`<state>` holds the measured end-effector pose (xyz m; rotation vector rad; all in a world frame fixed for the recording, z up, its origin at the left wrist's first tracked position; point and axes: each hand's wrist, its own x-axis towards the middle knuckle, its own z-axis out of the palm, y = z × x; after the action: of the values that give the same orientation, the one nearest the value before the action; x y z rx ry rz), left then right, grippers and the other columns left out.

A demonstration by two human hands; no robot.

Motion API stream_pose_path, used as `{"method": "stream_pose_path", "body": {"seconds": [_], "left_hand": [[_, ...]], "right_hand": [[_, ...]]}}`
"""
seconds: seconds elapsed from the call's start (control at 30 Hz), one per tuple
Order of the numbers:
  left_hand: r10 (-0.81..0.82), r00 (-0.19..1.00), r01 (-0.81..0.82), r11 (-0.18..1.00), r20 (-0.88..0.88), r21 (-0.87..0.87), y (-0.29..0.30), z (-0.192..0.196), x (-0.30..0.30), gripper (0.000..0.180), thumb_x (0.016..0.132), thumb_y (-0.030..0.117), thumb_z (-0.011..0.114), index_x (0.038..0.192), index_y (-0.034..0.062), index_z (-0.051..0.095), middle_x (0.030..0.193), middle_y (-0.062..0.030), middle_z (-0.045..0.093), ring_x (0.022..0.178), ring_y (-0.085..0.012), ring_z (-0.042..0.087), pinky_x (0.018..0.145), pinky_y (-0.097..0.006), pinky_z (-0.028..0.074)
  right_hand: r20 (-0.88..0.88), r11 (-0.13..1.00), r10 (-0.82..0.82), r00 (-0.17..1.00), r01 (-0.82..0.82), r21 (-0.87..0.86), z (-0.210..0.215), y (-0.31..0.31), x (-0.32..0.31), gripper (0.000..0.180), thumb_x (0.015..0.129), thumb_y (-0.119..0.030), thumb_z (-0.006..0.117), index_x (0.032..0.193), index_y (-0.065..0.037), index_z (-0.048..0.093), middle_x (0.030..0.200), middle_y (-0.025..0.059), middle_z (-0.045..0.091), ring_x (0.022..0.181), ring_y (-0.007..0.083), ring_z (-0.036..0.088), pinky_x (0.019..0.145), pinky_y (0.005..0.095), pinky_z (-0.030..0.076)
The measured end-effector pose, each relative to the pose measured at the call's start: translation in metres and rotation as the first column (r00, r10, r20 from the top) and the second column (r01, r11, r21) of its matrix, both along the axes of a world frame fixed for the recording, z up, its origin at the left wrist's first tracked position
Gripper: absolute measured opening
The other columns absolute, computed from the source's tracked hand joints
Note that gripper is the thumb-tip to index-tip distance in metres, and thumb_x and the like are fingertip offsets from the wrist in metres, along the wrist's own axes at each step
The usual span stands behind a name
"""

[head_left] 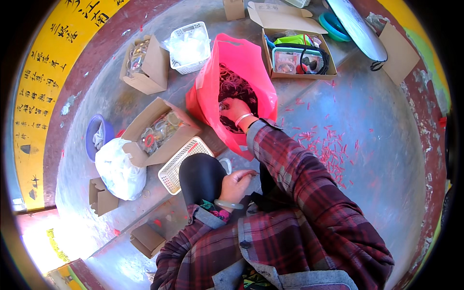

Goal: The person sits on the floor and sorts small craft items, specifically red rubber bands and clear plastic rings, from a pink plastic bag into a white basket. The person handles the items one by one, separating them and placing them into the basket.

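My right hand [235, 109] reaches into an open pink plastic bag [251, 63] standing on the floor in front of me. Its fingers are buried in a heap of dark red elastic loops [234, 86], so its grip is hidden. A pale bangle sits on that wrist. My left hand [237, 183] rests by my black-clad knee [200, 176], fingers pinched together on a thin small piece that sticks out to the right. A green bangle circles the left wrist.
A white lattice basket [186, 162] lies by my knee. To the left are an open cardboard box of rings [162, 130], a white bag [118, 171] and a blue bowl [96, 135]. Further boxes [299, 58] and a basket [189, 46] stand behind. Red bits [328, 145] litter the floor on the right.
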<state>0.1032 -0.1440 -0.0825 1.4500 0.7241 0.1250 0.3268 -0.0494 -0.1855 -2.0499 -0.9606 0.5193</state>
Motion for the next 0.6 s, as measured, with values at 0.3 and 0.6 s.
{"method": "stream_pose_path", "body": {"seconds": [0.3, 0.6], "left_hand": [[-0.018, 1.0, 0.018, 0.999, -0.01, 0.035, 0.0, -0.007, 0.002, 0.019, 0.082, 0.007, 0.053, 0.093, -0.002, 0.065, 0.088, -0.0091, 0.067, 0.083, -0.0132, 0.062, 0.076, -0.025, 0.047], [0.017, 0.999, -0.016, 1.0, 0.039, -0.025, -0.002, -0.012, -0.001, 0.019, 0.083, 0.007, 0.052, 0.093, -0.0021, 0.065, 0.088, -0.0081, 0.067, 0.084, -0.0126, 0.061, 0.077, -0.026, 0.047]], "right_hand": [[-0.025, 0.978, -0.207, 0.978, 0.206, -0.036, -0.012, -0.001, 0.027, 0.021, 0.066, -0.021, 0.066, 0.082, -0.008, 0.067, 0.076, 0.0139, 0.064, 0.075, 0.0312, 0.062, 0.07, 0.0381, 0.047], [-0.8, 0.925, -0.003, 0.601, 0.306, 0.227, 0.034, -0.016, 0.042, 0.015, 0.077, -0.019, 0.056, 0.087, -0.009, 0.06, 0.089, 0.0038, 0.064, 0.089, 0.0165, 0.056, 0.071, 0.031, 0.04]]}}
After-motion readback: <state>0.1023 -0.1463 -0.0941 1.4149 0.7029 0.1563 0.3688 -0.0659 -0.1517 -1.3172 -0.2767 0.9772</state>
